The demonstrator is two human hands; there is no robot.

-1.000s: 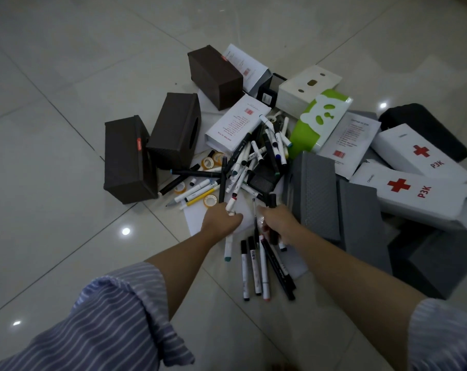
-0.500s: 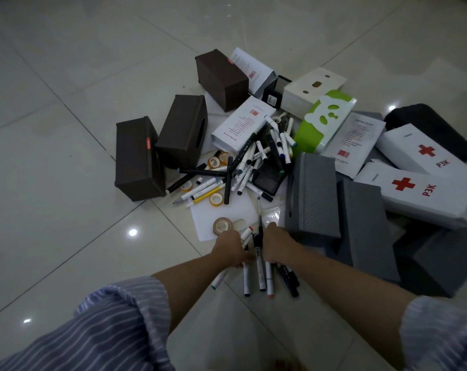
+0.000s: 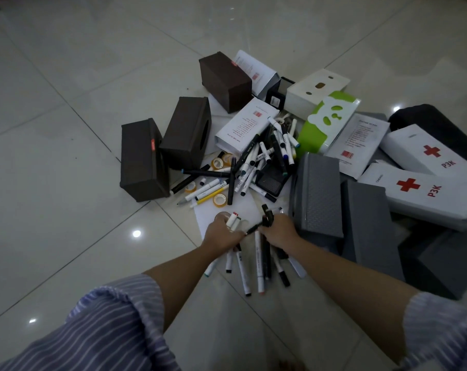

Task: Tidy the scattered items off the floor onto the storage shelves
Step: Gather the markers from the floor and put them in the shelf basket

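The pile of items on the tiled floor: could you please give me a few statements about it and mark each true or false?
1. The left hand grips white markers. True.
2. The white boxes with red crosses lie left of the dark brown rectangular boxes. False: they lie at the right of the pile.
3. The right hand is open and empty. False: its grip is round dark pens.
4. Small rolls of yellowish tape lie among the loose markers. True.
5. The green box with the white panda face sits on a shelf. False: it lies on the floor.
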